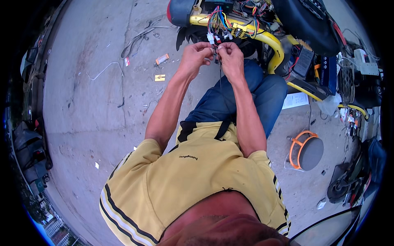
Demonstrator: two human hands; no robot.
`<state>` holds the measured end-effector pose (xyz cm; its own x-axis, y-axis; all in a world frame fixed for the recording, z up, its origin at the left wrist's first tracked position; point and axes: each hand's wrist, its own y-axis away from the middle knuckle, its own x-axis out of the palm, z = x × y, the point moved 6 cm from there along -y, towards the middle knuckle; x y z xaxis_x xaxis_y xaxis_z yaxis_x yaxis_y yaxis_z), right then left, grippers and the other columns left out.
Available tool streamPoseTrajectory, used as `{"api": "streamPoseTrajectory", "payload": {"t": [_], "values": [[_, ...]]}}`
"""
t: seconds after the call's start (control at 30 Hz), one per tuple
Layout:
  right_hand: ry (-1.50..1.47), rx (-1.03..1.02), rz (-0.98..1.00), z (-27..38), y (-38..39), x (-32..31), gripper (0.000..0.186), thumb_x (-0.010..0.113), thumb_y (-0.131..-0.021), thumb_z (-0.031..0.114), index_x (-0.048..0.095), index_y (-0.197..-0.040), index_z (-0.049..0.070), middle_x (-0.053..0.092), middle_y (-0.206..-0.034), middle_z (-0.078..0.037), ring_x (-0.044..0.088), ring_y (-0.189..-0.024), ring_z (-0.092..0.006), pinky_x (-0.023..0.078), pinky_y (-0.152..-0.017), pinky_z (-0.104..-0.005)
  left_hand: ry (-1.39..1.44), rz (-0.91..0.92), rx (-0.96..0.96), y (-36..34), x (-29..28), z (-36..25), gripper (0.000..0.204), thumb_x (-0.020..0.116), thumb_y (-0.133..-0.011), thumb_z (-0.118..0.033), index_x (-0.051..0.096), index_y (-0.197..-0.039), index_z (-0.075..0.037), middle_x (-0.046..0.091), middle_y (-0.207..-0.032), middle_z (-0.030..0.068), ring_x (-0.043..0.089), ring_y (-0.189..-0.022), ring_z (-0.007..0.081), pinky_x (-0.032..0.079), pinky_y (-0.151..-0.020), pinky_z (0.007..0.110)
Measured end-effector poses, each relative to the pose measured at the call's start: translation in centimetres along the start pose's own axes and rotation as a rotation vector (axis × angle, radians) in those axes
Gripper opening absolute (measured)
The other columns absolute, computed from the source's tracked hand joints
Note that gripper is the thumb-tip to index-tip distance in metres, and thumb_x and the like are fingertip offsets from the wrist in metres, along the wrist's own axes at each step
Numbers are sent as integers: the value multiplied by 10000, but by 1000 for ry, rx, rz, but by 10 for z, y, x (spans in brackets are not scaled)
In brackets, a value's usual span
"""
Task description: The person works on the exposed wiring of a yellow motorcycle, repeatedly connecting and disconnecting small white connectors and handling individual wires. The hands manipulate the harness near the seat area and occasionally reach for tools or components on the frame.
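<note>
Head view. Left hand (196, 59), one; right hand (232, 61), one; fingertips of each pinched together on coloured wires (214, 21), uncounted, hanging past the lower edge of one yellow tube (269, 39). Ground (94, 102): orange box (162, 59), one; yellow card (160, 77), one; orange-framed stool (312, 153), one.

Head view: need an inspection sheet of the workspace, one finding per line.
Surface: grey concrete floor, scattered litter
Job's things: yellow-framed vehicle, wiring exposed; white connectors at its near side
Clutter: orange box and yellow card on the floor, left of the knees
Hands: left hand and right hand pinch thin wires
Cables: multicoloured wires draped over the yellow tube
Surroundings: orange-framed stool at right; buildings at lower-left edge
</note>
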<state>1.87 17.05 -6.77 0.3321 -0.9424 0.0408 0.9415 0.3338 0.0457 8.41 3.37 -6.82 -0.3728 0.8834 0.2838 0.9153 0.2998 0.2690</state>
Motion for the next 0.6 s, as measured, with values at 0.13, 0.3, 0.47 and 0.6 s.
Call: {"api": "streamPoseTrajectory", "payload": {"t": [0.13,0.3,0.47,0.6], "values": [[55,-33,-13,6,1,-1,197,653,-1000,143,634,-1043,-48,699,-850,-77,644,-689,-126,527,-628,-294,-23,2,-27,1,6,-4,148,768,-925,-108,724,-1037,-22,704,-872,9,635,-725,76,484,-593,217],[107,-79,12,5,3,-1,198,644,-1010,153,632,-1056,-38,695,-846,-80,633,-691,-123,515,-626,-305,-2,7,-28,-1,5,-2,114,761,-940,-90,734,-1030,-25,706,-872,9,629,-725,72,482,-597,211],[111,-94,5,3,0,0,186,634,-1016,155,631,-1061,-25,684,-841,-79,624,-706,-126,512,-637,-314,-43,41,-44,-3,2,-2,86,759,-947,-97,727,-1002,-38,695,-853,5,620,-704,73,480,-591,212],[96,-48,-2,5,1,-1,192,634,-1016,165,635,-1056,-23,683,-843,-79,627,-718,-140,518,-654,-326,-95,91,-64,-7,-2,0,83,756,-956,-111,714,-974,-42,674,-812,-3,603,-668,71,476,-583,216]]}}
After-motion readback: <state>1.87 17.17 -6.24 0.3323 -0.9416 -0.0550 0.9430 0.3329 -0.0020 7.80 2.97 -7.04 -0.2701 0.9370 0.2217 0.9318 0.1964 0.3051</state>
